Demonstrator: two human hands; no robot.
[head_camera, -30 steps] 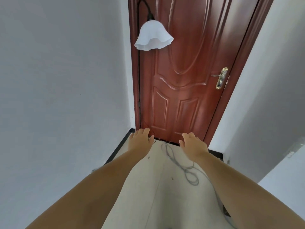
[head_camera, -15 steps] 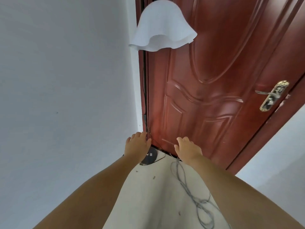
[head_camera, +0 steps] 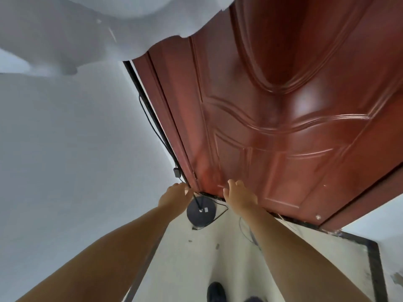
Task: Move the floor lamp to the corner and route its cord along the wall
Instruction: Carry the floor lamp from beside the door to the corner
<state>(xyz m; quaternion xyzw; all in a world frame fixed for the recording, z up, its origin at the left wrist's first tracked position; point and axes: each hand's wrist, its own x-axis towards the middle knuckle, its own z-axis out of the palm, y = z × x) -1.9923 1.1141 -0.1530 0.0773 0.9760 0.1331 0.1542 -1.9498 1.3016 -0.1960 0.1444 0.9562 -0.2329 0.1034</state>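
Note:
The floor lamp stands in the corner between the white wall and the red door. Its round black base (head_camera: 200,212) rests on the floor, and its thin black pole (head_camera: 152,114) rises to the white shade (head_camera: 122,25) that fills the top of the view. A black cord with an inline switch (head_camera: 177,172) hangs along the pole. More cord (head_camera: 245,231) lies looped on the floor, partly hidden by my right arm. My left hand (head_camera: 175,196) has its fingertips against the pole just above the base. My right hand (head_camera: 239,197) hovers open near the door's bottom edge, holding nothing.
The red panelled door (head_camera: 283,127) is shut and fills the right side. The white wall (head_camera: 76,149) runs along the left with a dark skirting strip (head_camera: 146,262). My dark shoe (head_camera: 216,290) shows on the pale floor at the bottom.
The view has closed in on the corner and tilted down; the shade now looms overhead and the whole base shows. Both hands have reached further forward, the left arriving at the pole.

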